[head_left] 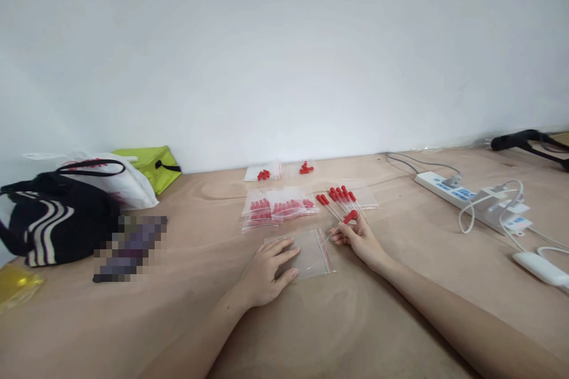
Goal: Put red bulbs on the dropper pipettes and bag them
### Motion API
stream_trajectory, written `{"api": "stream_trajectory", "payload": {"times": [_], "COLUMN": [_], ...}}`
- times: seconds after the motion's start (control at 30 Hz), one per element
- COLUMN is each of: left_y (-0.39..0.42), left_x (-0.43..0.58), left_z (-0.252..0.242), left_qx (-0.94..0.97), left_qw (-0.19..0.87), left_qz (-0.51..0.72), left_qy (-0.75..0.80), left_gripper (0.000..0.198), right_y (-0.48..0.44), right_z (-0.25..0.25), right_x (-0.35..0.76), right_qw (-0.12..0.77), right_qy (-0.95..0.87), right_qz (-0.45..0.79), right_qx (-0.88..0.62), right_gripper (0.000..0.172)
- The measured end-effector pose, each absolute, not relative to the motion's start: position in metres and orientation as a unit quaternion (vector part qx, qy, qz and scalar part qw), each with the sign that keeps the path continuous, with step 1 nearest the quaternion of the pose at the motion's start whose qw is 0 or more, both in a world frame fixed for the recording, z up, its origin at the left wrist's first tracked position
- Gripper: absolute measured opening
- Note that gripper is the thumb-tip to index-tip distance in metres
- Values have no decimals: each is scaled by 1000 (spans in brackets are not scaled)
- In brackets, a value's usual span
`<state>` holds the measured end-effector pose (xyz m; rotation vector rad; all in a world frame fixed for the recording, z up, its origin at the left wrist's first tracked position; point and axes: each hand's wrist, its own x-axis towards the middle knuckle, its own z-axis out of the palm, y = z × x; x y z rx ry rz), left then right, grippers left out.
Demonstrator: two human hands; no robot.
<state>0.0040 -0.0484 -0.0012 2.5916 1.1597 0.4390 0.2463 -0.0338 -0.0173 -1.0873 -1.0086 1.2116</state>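
Observation:
My left hand [272,272] lies spread on the left part of a clear zip bag [306,257] that is flat on the table. Pinched in my right hand [355,241] is a thin stick with a red tip [351,217], beside the bag's red-lined opening edge. Just beyond my right hand, several red-tipped sticks [341,194] lie fanned out. Left of them are overlapping clear bags [288,207] with red-tipped items inside. Farther back, two small groups of red pieces [264,174] rest on clear bags.
On the right lie a white power strip [448,192] with plugs and cables, a white adapter [540,268] and a black object [527,141]. At left are a black striped bag [62,219], a white plastic bag [133,183], a green bag [151,166] and a pixelated item [131,249].

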Motion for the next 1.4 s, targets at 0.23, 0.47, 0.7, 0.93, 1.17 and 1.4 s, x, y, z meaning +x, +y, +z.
{"api": "stream_trajectory", "payload": {"times": [0.23,0.47,0.7,0.93,1.17,1.4], "left_y": [-47,-48,-48,-50,-49,-48], "left_x": [3,5,5,7,6,6], "left_z": [-3,0,1,6,4,4], "left_qx": [894,895,893,890,890,890], "left_qw": [136,131,137,144,146,157], "left_qz": [153,134,131,112,109,127], "left_qy": [399,405,408,418,419,408], "left_gripper": [38,38,41,45,45,46], "right_y": [-31,-34,-40,-46,-48,-51], "right_z": [-17,-18,-16,-20,-10,-12], "right_x": [256,253,243,242,247,243], "right_qw": [598,606,616,527,405,383], "right_qy": [-411,-398,-387,-501,-567,-553], "right_qz": [479,505,503,531,610,674], "right_qx": [-494,-468,-466,-435,-377,-306], "right_gripper": [42,44,66,40,45,34]}}
